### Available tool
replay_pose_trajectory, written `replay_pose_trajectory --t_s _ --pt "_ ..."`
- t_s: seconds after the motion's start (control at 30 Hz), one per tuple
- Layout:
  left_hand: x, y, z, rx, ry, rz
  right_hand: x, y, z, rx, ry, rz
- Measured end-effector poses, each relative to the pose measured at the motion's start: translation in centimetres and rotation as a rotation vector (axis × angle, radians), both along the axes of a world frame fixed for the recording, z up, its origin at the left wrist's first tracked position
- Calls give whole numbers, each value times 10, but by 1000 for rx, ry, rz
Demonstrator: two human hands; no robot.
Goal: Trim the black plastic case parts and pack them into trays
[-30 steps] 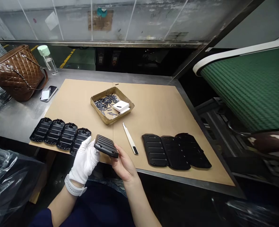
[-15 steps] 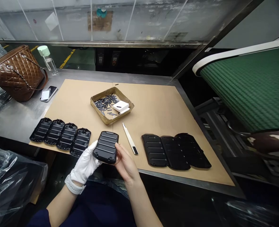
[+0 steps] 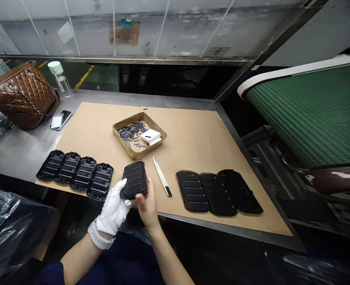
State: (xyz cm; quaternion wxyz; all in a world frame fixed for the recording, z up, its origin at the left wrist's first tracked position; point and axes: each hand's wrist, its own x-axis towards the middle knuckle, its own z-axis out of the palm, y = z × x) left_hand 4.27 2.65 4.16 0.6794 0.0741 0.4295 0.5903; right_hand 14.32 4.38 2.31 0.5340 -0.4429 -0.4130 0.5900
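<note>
Cardboard [image 3: 189,142] covers the steel worktop [image 3: 20,162]. The gloved left hand [image 3: 113,209] and bare right hand [image 3: 147,202] share a narrow two-sided grip on a ribbed black cover [image 3: 135,180], held over the cardboard's front edge, just beside a knife [image 3: 162,178].

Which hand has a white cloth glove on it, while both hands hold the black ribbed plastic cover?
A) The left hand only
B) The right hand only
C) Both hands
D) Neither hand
A. The left hand wears the white cloth glove, while the right hand is bare, and both hands hold the black ribbed plastic cover.
</note>
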Motion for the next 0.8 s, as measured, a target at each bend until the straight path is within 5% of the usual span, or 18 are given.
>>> replay_pose_trajectory --t_s 0.13,0.3,0.57,0.8 --pt "2 14 22 -159 -321 -16 7 12 1 -214 49 -90" --pt "0 19 39 -240 -485 40 14 16 0 -231 69 -71" --pt "1 6 28 -14 -203 79 25 17 1 -181 66 -199" --pt "2 -4 26 14 56 11 27 11 17 -251 104 120"
